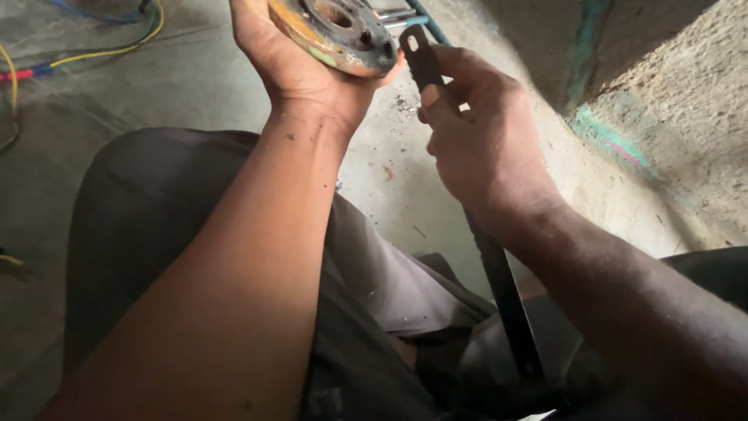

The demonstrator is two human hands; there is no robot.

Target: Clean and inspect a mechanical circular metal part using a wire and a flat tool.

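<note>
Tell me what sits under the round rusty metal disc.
The left hand cups the round rusty metal disc from below, palm and fingers against its underside. Beneath that lies the concrete floor. The disc's lower face is covered, so nothing of it shows.

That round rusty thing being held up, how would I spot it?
Follow the left arm upward from the lap to the left hand at the top edge. Cupped in that palm is a rusty metal disc: round with bolt holes and orange-yellow paint on its rim, unlike the long flat black bar in the right hand.
</note>
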